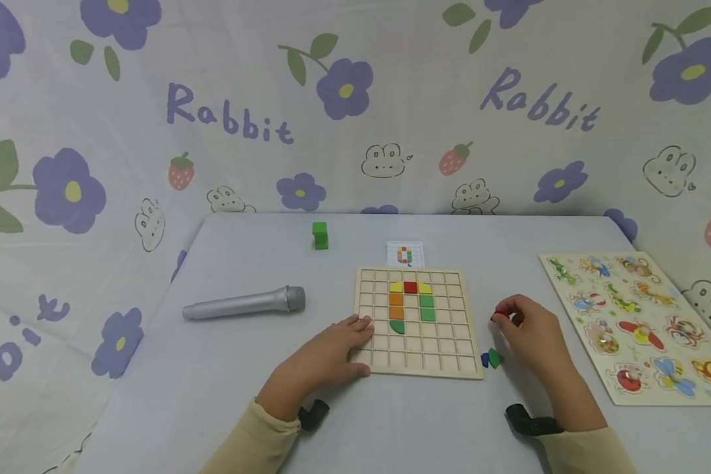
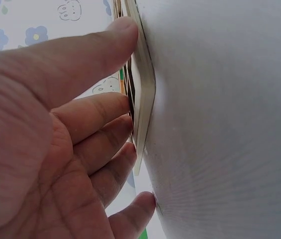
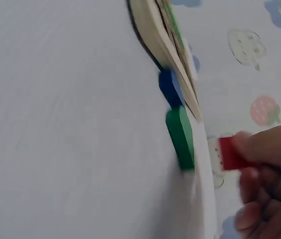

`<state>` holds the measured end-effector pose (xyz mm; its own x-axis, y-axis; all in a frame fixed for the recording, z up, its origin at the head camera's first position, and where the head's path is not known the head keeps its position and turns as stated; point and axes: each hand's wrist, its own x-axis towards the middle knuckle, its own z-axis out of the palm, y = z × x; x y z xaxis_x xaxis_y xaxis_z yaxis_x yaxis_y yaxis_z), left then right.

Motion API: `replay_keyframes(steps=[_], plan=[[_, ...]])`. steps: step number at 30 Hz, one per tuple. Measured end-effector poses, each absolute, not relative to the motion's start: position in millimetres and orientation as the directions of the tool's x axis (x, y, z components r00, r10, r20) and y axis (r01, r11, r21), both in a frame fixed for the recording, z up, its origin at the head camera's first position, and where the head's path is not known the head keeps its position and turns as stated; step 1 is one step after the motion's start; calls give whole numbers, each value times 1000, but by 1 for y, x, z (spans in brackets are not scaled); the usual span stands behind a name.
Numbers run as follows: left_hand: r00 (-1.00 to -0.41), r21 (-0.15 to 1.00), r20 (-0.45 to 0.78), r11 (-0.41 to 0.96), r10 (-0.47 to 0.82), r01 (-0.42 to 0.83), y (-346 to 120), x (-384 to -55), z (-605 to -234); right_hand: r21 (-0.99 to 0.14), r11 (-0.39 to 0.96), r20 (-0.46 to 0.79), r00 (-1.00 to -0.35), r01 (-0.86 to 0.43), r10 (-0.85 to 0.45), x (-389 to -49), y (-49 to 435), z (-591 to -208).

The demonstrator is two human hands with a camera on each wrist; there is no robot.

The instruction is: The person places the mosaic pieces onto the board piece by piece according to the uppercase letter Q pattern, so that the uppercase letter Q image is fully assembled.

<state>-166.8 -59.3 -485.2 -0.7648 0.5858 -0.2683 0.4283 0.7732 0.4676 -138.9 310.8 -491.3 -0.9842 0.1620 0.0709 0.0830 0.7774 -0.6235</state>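
Observation:
A wooden grid board (image 1: pixel 415 362) lies mid-table, with yellow, red, orange and green pieces forming an arch in its cells. My left hand (image 1: pixel 332 352) rests at the board's left edge, fingers fairly straight; in the left wrist view the fingertips (image 2: pixel 125 124) touch that edge. To the right of the board, my right hand (image 1: pixel 530 329) pinches a small red square block (image 3: pixel 230 153) between thumb and fingers. A green piece (image 3: pixel 180 137) and a blue piece (image 3: pixel 170 87) lie on the table by the board's lower right corner. Behind the board is a pattern card (image 1: pixel 405 254).
On the left lies a grey microphone (image 1: pixel 243 305). A green block (image 1: pixel 320 236) stands toward the back. An insect peg puzzle board (image 1: pixel 634 329) occupies the table's right side. A printed cloth (image 1: pixel 332 145) hangs behind the table.

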Motion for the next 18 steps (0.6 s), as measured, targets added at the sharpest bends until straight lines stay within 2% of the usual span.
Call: replay_keyframes(steps=[3,11,18], plan=[[-767,467,-274,777,580,422,-60,-168,-486,-657,751,63,-988,65,140,-150,287,-480],[-770,477,-287,782,570,401,-58,-167,-484,-694,720,-38,-997,-19,-63,-169,222,-476],[-775,474,-274,781,570,406,-59,-166,-480,-676,736,-28,-996,-48,-90,-175,205,-484]])
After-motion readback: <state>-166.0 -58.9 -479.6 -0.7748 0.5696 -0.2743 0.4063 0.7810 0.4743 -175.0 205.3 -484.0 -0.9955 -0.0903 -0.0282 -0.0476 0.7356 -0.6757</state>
